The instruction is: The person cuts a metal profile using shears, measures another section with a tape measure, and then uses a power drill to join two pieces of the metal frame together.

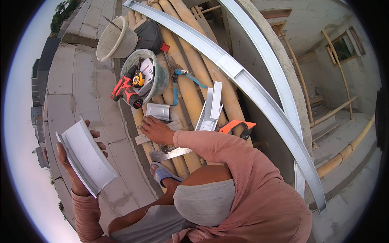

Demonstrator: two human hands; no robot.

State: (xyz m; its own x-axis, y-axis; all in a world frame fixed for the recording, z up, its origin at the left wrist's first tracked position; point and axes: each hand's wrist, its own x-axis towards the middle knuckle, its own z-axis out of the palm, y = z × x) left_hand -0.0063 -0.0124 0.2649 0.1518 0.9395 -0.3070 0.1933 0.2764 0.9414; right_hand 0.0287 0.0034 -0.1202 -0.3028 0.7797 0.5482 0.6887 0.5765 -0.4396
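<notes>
My left hand (pixel 75 175) grips a short offcut of pale metal channel (pixel 90 156), raised above the block wall at the left. Thumb and fingers wrap its sides. Lower and to the right, my right hand (pixel 157 129) rests with bent fingers over the bamboo; a small dark item shows at its fingertips, too small to name. Just beyond it lies another short channel offcut (pixel 158 111). A flat wooden strip (pixel 142 139) shows under the hand. Nearer me is a metal blade (pixel 172 154), partly hidden by my right arm. Longer channel pieces (pixel 210 107) lie farther right.
A bucket (pixel 161 81) holds a red drill (pixel 126 90) and yellow tape measure (pixel 138 79). Behind are a pale bucket (pixel 117 40) and black case (pixel 149 36). Blue-handled snips (pixel 175 87) and an orange-black handle (pixel 238 127) lie on bamboo poles (pixel 190 95). Long metal channels (pixel 239 75) cross rightward.
</notes>
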